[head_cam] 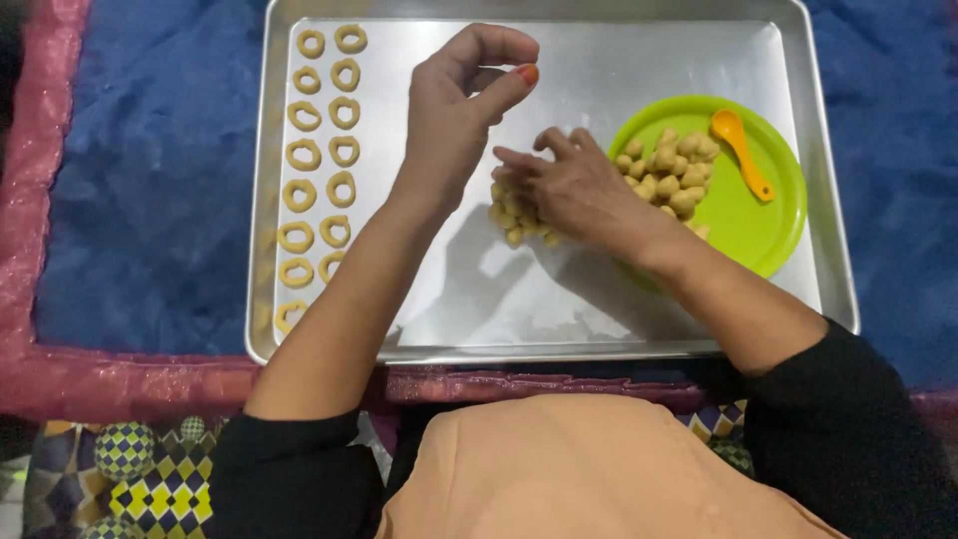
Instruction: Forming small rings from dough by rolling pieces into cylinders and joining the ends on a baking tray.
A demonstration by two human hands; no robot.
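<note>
A large metal baking tray [599, 329] lies in front of me. Two columns of small dough rings [319, 150] line its left side. My left hand [464, 110] hovers above the tray's middle, fingers curled, thumb and forefinger near each other; I see nothing in it. My right hand [569, 190] rests palm down on a small heap of dough balls [514, 225] in the tray's centre. A green plate [748, 225] at the right holds more dough balls [669, 170] and an orange plastic spoon [740, 150].
The tray sits on a blue cloth [150, 180] with a pink-red border [100, 384]. A patterned fabric [150, 479] lies at the bottom left, near my lap.
</note>
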